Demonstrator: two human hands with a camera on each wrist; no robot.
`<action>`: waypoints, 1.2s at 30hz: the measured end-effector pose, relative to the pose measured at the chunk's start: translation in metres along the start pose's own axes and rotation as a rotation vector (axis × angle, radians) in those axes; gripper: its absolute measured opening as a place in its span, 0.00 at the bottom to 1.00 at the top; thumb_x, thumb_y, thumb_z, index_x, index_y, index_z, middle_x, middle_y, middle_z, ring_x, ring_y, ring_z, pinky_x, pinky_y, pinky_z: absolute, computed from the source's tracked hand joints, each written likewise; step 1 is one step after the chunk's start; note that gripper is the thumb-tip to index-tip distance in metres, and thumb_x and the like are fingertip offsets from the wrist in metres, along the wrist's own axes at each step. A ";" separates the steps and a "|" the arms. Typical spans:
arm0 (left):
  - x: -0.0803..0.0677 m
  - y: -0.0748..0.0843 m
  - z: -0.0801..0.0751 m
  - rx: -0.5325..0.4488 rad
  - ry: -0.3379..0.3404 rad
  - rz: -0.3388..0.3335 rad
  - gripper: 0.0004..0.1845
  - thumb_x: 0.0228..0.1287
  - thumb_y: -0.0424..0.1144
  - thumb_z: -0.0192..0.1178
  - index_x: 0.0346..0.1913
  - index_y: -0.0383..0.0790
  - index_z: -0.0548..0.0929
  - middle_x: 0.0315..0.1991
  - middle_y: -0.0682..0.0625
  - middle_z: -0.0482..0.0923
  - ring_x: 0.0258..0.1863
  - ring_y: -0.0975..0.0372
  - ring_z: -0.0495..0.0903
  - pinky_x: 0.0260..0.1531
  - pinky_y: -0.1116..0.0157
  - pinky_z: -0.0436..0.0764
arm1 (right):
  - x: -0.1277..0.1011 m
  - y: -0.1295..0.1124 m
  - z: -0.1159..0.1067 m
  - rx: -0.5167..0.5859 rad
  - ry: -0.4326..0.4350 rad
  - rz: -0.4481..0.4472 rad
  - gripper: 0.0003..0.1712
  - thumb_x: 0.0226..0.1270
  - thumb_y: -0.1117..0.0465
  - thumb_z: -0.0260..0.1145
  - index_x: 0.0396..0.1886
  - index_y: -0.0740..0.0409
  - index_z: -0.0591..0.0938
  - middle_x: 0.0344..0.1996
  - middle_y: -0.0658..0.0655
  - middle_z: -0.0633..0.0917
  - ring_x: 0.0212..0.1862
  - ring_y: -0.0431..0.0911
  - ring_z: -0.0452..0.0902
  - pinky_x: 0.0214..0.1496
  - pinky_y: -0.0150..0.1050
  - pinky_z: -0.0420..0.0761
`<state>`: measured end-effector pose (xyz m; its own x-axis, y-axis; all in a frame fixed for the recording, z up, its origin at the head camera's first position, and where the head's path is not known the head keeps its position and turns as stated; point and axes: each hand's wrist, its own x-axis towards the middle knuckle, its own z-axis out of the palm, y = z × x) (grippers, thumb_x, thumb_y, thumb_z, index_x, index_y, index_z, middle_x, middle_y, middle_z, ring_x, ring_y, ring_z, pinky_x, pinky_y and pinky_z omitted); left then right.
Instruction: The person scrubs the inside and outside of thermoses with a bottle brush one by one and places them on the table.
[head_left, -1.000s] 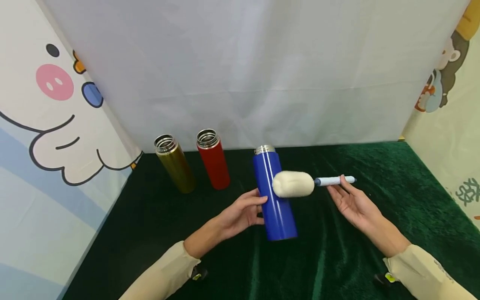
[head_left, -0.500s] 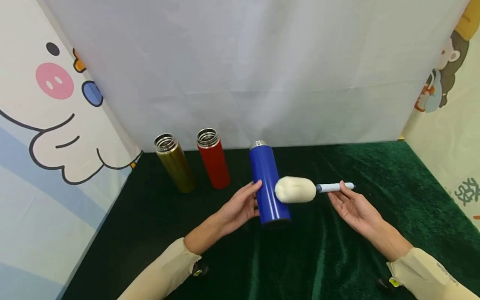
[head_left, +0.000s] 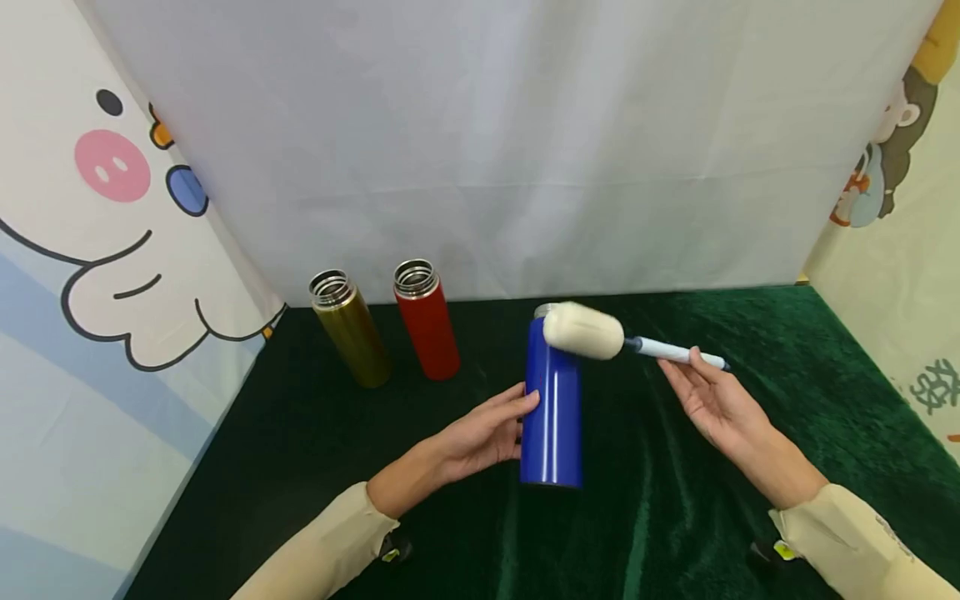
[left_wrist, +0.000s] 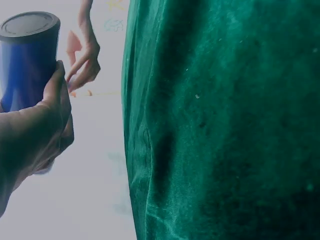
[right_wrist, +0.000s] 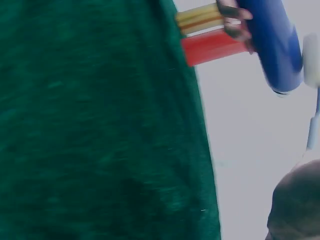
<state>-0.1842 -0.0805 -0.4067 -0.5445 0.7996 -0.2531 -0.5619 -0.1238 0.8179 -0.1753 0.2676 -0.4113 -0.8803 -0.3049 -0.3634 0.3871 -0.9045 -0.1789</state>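
Note:
My left hand (head_left: pixel 483 432) grips a blue vacuum flask (head_left: pixel 551 417) by its side, thumb across the front, holding it nearly upright above the cloth. Its dark base (left_wrist: pixel 30 25) shows in the left wrist view. Between thumb and fingers, my right hand (head_left: pixel 720 408) pinches the white handle of a bottle brush (head_left: pixel 583 331). The cream sponge head overlaps the flask's upper front and hides part of its steel neck. In the right wrist view the sponge head (right_wrist: pixel 311 60) lies alongside the blue flask (right_wrist: pixel 272 45).
Two uncapped flasks stand at the back left, one gold (head_left: pixel 351 333) and one red (head_left: pixel 429 329). Dark green velvet cloth (head_left: pixel 772 358) covers the table. White sheeting (head_left: pixel 480 150) rises behind, with cartoon-printed panels at both sides.
The flask lifted and tipped slightly, then came down and stood straighter. The brush head dipped a little, then moved up from the flask's middle to near its neck, its handle now slanting down rightward.

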 end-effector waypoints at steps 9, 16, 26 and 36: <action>0.005 -0.001 -0.003 -0.002 0.050 0.063 0.30 0.83 0.48 0.42 0.81 0.51 0.50 0.77 0.40 0.61 0.64 0.54 0.75 0.68 0.48 0.75 | -0.004 -0.003 -0.009 0.006 0.029 0.048 0.09 0.78 0.62 0.58 0.54 0.57 0.76 0.49 0.61 0.85 0.55 0.51 0.85 0.70 0.35 0.76; 0.013 0.009 -0.008 -0.081 0.088 0.128 0.30 0.84 0.51 0.38 0.81 0.49 0.48 0.74 0.43 0.63 0.62 0.56 0.76 0.60 0.56 0.80 | -0.008 0.003 -0.022 -0.169 -0.157 0.198 0.15 0.84 0.60 0.48 0.52 0.60 0.80 0.51 0.58 0.85 0.57 0.48 0.84 0.66 0.37 0.80; 0.011 0.004 -0.005 -0.033 0.063 0.084 0.31 0.82 0.48 0.44 0.81 0.47 0.51 0.74 0.42 0.65 0.63 0.56 0.76 0.63 0.52 0.79 | -0.003 -0.001 -0.016 -0.124 -0.096 0.142 0.11 0.82 0.62 0.51 0.52 0.60 0.79 0.51 0.61 0.86 0.56 0.51 0.86 0.68 0.38 0.79; 0.008 -0.001 -0.006 0.079 0.013 0.036 0.34 0.79 0.51 0.51 0.80 0.47 0.52 0.74 0.42 0.67 0.63 0.57 0.77 0.64 0.52 0.79 | 0.000 -0.009 -0.012 0.093 -0.095 0.070 0.13 0.79 0.65 0.56 0.58 0.62 0.76 0.54 0.66 0.84 0.62 0.54 0.82 0.74 0.36 0.71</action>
<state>-0.1916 -0.0770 -0.4126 -0.5719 0.7878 -0.2287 -0.4913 -0.1057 0.8646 -0.1751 0.2792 -0.4207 -0.8758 -0.3906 -0.2835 0.4248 -0.9027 -0.0689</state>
